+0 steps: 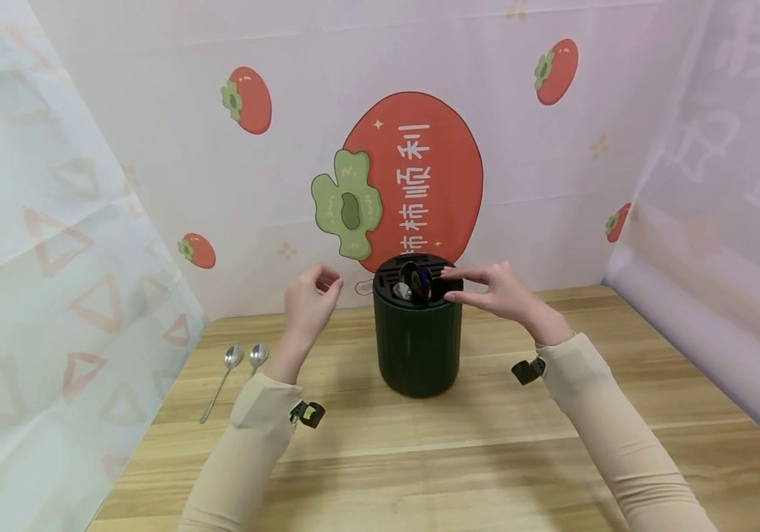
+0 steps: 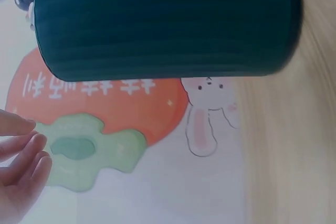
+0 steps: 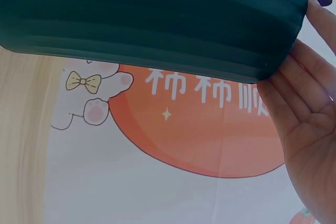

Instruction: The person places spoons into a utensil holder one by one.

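Note:
A dark green ribbed utensil holder (image 1: 418, 347) with a black slotted top stands upright on the table. Several rounded, shiny spoon-like heads (image 1: 402, 291) poke out of its top, one with a dark blue tint; their lower parts are hidden inside. My right hand (image 1: 495, 295) is at the holder's right rim, its fingers (image 3: 294, 87) extended and the thumb apart from them. In the right wrist view those fingers reach the holder's top edge. To the holder's left hovers my left hand (image 1: 313, 299), loosely bent, with nothing in it; its fingertips (image 2: 39, 145) are apart from the holder.
Two metal spoons (image 1: 232, 357) lie on the wooden table (image 1: 419, 465) at the left, one partly hidden by my left forearm. Behind the holder hangs a pale backdrop (image 1: 313, 81) printed with persimmons. A pale sheet (image 1: 725, 244) borders the right side.

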### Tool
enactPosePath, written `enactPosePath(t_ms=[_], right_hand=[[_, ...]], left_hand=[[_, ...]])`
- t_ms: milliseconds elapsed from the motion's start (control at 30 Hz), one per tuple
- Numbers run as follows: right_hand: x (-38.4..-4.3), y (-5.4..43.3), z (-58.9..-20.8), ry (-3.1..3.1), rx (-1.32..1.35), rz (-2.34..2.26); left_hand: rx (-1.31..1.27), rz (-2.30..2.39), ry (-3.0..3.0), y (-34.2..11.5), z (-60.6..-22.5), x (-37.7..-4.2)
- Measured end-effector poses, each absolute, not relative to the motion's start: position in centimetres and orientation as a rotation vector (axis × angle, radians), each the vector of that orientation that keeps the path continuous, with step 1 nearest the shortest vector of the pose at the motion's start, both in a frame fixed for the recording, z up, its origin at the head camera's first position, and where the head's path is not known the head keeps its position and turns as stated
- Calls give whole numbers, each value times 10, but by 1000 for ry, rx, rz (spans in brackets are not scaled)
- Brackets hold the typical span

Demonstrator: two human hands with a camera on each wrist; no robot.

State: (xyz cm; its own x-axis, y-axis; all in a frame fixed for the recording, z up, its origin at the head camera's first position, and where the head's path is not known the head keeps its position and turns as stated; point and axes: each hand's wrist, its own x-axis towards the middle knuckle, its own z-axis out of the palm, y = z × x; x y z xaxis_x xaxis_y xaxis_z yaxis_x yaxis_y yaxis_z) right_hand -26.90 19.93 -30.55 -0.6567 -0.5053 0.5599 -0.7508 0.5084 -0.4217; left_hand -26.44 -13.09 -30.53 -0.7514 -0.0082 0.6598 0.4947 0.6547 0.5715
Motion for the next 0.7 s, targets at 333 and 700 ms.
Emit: enactPosePath(t_ms=[333, 700], right_hand=[[-269, 199, -307, -2387, 1044, 963], [-271, 200, -307, -2396, 1034, 981]], left_hand=[[-231, -1093, -2270, -163, -333, -265], [-44, -1044, -2347, -199, -363, -266]])
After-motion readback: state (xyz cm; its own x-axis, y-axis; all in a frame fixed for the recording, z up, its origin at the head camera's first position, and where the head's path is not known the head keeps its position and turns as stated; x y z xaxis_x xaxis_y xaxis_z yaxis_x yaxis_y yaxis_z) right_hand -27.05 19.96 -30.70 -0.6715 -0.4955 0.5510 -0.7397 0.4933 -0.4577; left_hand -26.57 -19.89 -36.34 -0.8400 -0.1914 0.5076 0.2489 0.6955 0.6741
